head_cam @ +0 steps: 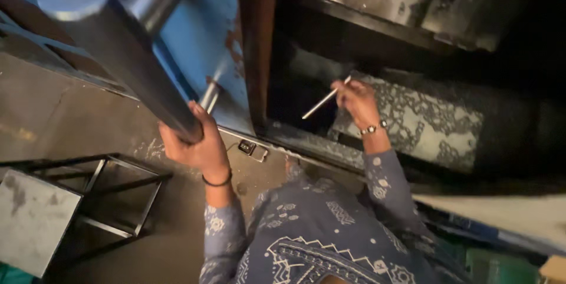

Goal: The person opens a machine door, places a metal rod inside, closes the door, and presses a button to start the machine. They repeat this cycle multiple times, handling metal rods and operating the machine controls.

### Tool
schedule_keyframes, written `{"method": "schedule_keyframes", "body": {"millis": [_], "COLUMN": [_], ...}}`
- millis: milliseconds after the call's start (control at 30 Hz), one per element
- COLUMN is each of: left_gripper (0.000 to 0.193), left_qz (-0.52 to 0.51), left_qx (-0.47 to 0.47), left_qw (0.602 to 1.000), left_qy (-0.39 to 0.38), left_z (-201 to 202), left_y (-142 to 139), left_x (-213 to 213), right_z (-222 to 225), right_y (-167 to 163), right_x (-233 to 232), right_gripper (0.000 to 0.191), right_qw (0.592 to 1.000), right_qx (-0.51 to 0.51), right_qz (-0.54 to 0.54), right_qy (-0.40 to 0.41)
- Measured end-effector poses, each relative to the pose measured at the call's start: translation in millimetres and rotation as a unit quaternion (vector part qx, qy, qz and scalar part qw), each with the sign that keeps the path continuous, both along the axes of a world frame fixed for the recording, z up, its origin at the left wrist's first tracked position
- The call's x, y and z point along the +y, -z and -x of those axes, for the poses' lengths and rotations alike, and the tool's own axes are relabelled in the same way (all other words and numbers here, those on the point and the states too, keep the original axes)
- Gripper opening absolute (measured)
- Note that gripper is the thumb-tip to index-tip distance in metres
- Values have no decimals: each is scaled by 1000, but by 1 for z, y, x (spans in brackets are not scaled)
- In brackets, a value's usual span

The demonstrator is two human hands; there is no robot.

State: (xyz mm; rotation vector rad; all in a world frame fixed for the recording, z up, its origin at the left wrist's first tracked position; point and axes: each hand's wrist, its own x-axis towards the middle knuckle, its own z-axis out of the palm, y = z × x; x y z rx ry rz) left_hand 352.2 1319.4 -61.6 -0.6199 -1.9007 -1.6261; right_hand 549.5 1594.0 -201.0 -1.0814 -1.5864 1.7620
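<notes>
Steel, long and grey: thick round metal lever bar [118,54] clasped at its lower end by left hand [197,142], fingers wrapped tight around it. Long axis running from that grip up and left toward the camera, flat round end nearest the lens. Thin silver metal rod [324,100] pinched in closed fingertips of right hand [356,101], slanting down-left from the fingers, lower tip inside dark open chamber of the blue machine [200,36]. Within the chamber, patterned grey-white sheet [424,122] lying flat, just right of that hand. Grey metal stool [35,213] on the floor, far left.
</notes>
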Motion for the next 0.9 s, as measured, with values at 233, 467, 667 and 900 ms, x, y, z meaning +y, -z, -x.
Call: {"method": "schedule_keyframes", "body": {"millis": [233,467,667,900], "left_gripper": [16,8,8,7], "left_qz": [-19,-6,-16,-72], "left_qx": [-49,-68,-132,-141], "left_qw": [998,997,990,987], "left_qy": [-22,-36,-42,-4], "left_z": [1,-4,-8,-10], "left_y": [10,16,24,31], "left_x": [11,14,19,18], "right_z": [141,314,341,299], "right_y": [82,94,74,66], "right_x": [106,139,124,175], "right_gripper": [26,31,32,33], "right_qw": [841,883,938,938], "right_qx": [390,382,327,344], "right_qz": [356,211,55,2], "right_qy": [-118,-171,-103,39]}}
